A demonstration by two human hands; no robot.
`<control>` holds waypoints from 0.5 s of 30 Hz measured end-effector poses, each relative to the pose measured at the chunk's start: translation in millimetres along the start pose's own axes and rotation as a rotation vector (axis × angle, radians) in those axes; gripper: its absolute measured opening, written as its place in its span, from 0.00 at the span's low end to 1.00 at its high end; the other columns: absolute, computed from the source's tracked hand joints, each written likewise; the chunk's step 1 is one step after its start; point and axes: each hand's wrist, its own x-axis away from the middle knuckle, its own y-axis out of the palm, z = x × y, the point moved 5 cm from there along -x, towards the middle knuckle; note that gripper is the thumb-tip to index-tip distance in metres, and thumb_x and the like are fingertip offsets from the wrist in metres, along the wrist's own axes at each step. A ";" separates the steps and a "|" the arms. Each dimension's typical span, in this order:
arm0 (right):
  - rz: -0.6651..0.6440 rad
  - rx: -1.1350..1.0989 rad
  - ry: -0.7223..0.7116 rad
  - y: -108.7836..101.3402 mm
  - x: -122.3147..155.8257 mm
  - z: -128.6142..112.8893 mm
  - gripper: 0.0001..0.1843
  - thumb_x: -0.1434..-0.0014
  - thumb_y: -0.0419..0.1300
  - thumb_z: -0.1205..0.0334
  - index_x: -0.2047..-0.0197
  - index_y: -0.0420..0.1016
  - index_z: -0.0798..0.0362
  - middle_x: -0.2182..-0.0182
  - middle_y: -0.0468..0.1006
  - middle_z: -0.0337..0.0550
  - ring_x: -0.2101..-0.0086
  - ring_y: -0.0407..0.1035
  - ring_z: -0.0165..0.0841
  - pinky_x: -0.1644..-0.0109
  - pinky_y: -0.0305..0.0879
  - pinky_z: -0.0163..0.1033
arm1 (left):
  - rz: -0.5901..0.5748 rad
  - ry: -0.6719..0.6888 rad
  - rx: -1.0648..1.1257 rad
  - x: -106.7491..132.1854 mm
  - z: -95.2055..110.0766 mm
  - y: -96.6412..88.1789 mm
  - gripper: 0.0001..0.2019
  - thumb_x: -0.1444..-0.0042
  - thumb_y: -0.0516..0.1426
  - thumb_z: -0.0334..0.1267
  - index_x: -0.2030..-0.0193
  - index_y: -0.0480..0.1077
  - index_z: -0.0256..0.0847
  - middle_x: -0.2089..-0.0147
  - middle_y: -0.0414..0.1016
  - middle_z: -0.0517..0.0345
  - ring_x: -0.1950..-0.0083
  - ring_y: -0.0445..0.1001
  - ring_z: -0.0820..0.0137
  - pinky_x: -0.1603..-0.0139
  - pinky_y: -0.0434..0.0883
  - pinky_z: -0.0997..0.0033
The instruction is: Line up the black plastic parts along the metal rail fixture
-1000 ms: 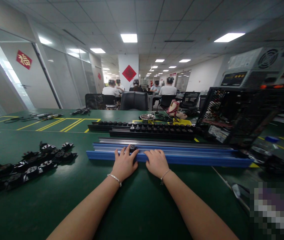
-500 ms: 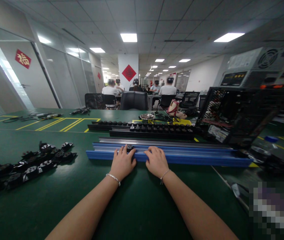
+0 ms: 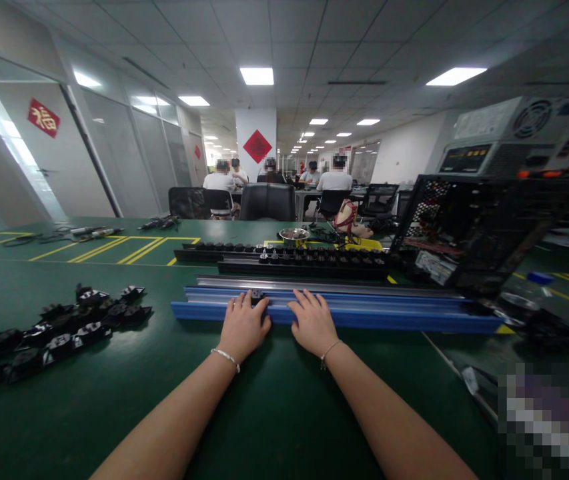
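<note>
A long blue rail lies across the green table in front of me. Both my hands rest on its near edge, side by side. The fingers of my left hand curl around a small black clip seated in the rail's groove. My right hand lies flat on the rail just to the right, fingers stretched forward and holding nothing. Each wrist wears a thin bracelet.
A pile of black clips lies at the left. Behind the blue rail sit two black rails fitted with clips, and a metal bowl. An open computer case stands at the right. People sit at desks in the background.
The black clip and my left hand have slid a little to the left along the blue rail. My right hand has stayed almost in place.
</note>
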 end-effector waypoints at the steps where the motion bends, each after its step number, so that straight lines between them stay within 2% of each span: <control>1: -0.001 -0.001 0.001 -0.1 0.0 -0.1 0.21 0.50 0.54 0.63 0.51 0.69 0.48 0.40 0.59 0.44 0.41 0.49 0.42 0.39 0.40 0.50 | 0.003 -0.004 0.002 0.1 -0.4 0.1 0.20 0.46 0.50 0.45 0.46 0.65 0.50 0.42 0.64 0.46 0.41 0.61 0.55 0.41 0.54 0.52; 15: 0.004 -0.009 -0.001 0.4 0.3 0.4 0.21 0.49 0.53 0.63 0.51 0.69 0.48 0.40 0.59 0.44 0.41 0.49 0.41 0.39 0.40 0.49 | 0.018 -0.028 -0.014 2.3 -7.0 1.4 0.20 0.46 0.51 0.45 0.46 0.66 0.50 0.42 0.65 0.46 0.39 0.59 0.54 0.41 0.54 0.53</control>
